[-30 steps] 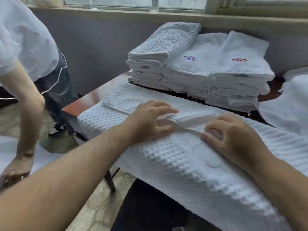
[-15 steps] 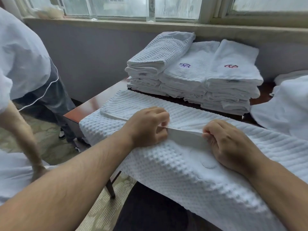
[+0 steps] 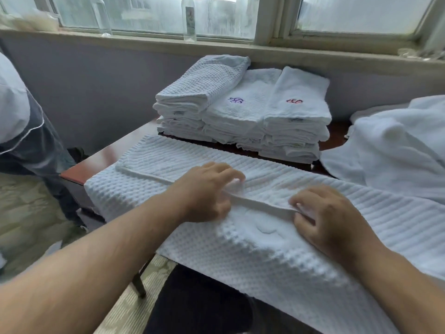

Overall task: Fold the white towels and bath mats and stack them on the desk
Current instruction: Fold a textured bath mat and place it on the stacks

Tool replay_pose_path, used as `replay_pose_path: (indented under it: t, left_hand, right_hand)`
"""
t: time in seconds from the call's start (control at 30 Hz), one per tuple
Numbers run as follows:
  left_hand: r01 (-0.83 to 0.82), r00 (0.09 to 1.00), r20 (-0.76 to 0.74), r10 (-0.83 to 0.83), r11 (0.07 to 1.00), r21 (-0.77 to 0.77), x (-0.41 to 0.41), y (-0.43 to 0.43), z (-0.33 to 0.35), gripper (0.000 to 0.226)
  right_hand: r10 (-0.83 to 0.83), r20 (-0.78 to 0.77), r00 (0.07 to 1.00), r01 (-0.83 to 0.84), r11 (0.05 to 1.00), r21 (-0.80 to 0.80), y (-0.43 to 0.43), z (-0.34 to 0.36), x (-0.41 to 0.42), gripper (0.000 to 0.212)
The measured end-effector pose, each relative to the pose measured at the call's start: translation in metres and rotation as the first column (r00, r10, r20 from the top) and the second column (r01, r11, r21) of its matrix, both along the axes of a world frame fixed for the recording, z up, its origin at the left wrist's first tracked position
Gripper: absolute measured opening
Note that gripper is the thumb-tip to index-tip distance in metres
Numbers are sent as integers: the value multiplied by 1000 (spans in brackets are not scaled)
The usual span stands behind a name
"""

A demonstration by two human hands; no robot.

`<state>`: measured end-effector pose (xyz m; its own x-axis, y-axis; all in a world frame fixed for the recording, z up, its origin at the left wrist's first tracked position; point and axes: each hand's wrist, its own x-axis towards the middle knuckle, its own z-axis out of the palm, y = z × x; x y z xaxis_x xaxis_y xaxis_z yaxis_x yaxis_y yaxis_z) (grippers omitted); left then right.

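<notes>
Mid-fold: waffle mat [image 3: 265, 266] draped over the surface [image 3: 98, 162] near edge. Right hand [image 3: 330, 220] and left hand [image 3: 207, 191], grips both pinching its raised hem [image 3: 260, 205]. Next, likely: carry hem forward, align edges, flatten. Folded stack [image 3: 240, 112] behind, unfolded pile [image 3: 390, 150] far right.

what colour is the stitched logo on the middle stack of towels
Purple logo on a white towel, seen in the head view.
</notes>
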<state>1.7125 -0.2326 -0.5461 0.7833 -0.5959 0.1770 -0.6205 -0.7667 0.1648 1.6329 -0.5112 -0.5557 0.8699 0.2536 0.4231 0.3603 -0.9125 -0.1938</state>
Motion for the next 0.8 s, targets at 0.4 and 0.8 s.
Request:
replay_pose_path:
  t: [0.4, 0.8]
  left_hand:
    - [113, 983, 167, -79, 973, -203, -25, -57, -13, 23]
    - [238, 970, 70, -232, 966, -100, -62, -199, -1, 60]
  right_hand:
    - [-328, 25, 944, 310, 913, 264, -40, -11, -45, 18]
    - [-598, -116, 793, 609, 775, 169, -92, 4, -88, 56]
